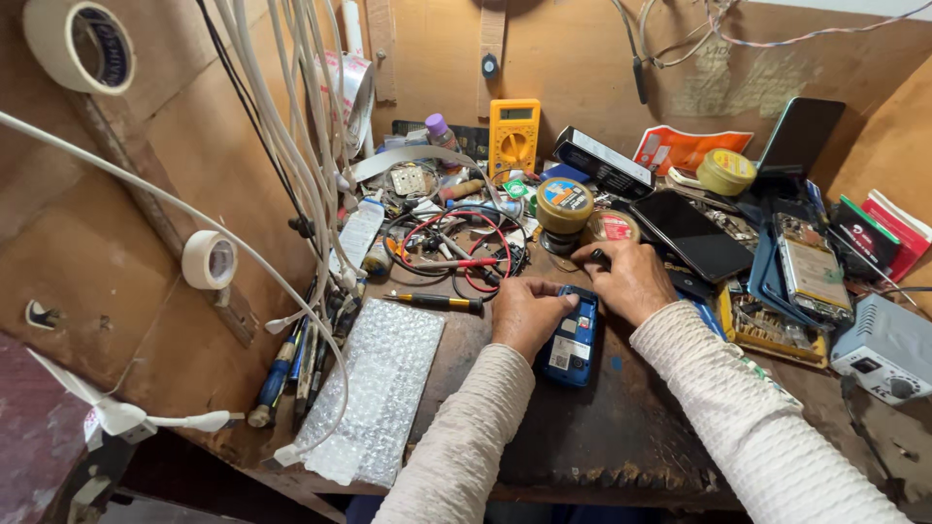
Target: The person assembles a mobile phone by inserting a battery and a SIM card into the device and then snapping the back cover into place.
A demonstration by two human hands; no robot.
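A small blue phone (571, 347) lies opened, back side up, on the dark worn workbench (621, 427) between my two hands. My left hand (526, 312) rests on its left edge and grips it with curled fingers. My right hand (629, 279) sits at the phone's upper right, fingers closed around a small dark tool (601, 259) whose tip points toward the top of the phone. Both arms wear cream knitted sleeves.
A bubble-wrap sheet (377, 388) and a yellow-black screwdriver (435, 302) lie to the left. A yellow multimeter (514, 134), red and black probe leads (466, 260), round tins (564, 204), several phones (697, 233), a grey power unit (885, 347) and hanging white cables (291, 146) crowd the bench.
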